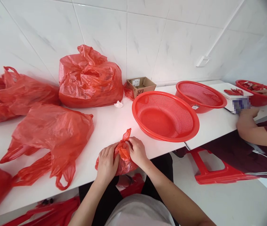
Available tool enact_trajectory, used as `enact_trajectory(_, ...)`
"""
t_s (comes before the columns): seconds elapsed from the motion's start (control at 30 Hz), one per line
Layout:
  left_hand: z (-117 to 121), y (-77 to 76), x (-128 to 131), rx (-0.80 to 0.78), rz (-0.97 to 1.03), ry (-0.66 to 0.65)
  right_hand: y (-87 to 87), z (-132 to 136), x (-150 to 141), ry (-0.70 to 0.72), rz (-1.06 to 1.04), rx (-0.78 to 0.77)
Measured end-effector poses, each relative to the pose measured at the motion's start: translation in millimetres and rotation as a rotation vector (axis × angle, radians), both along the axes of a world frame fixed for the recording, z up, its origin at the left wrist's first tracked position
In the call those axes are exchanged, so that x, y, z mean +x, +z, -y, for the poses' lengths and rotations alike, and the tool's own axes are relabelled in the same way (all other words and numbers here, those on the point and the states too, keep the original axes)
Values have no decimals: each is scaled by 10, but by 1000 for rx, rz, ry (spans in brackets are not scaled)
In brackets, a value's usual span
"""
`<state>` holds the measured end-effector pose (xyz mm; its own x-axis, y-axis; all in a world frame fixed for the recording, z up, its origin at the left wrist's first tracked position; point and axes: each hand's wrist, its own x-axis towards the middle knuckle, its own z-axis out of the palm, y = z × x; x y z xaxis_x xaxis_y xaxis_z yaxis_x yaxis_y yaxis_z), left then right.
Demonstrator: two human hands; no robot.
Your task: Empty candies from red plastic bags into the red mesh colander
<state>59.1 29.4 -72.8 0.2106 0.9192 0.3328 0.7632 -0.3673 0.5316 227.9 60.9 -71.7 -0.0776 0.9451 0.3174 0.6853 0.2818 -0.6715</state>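
A small filled red plastic bag [124, 168] sits at the table's front edge, its top twisted up into a knot-like bunch. My left hand [107, 160] wraps the bag's left side, thumb against the gathered plastic. On the other side my right hand [137, 150] grips the gathered top with bent fingers. What the bag contains cannot be made out through the plastic. Just beyond my right hand stands a red perforated basin [157, 121]. To the left of my hands lies a larger red plastic bag [53, 128] with loose handles.
Further red bags, one large and bulging [90, 78], cover the table's left. A small cardboard box [143, 86] and a second red basket [200, 94] stand near the wall. At right, a co-worker's arm [251, 127] is beside a white scale [241, 91] and a filled basin [258, 95].
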Motion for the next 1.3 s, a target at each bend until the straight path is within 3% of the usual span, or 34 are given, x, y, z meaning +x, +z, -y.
enact_trajectory(0.13,31,124,-8,64,66,-69,231,-12,27,59,-343,-154)
enact_trajectory(0.3,71,316,8,139,319,-172,737,-49,-8,240,-935,-297)
enact_trajectory(0.4,180,435,-39,121,433,-204,987,-181,-37,361,-1300,-494)
enact_trajectory(0.47,285,501,-99,122,424,-221,1064,-332,-67,368,-1369,-554)
enact_trajectory(0.6,435,547,-216,78,420,-213,1023,-635,-209,304,-1279,-492)
enact_trajectory(0.73,302,583,-255,-96,785,-36,1039,-692,-362,302,-1265,-393)
enact_trajectory(0.8,136,670,-254,-188,944,93,1173,-621,-383,395,-1166,-306)
enact_trajectory(0.87,-37,802,-245,-275,932,135,1367,-530,-381,559,-934,-178)
enact_trajectory(0.97,-204,1006,-217,-374,800,32,1636,-448,-406,695,-429,40)
enact_trajectory(1.07,-230,1111,-175,-441,722,-84,1740,-463,-476,650,-74,146)
enact_trajectory(1.2,-219,1084,-122,-501,683,-205,1655,-477,-499,613,28,81)
enact_trajectory(1.3,-248,1047,-114,-484,731,-201,1558,-431,-390,577,37,-34)
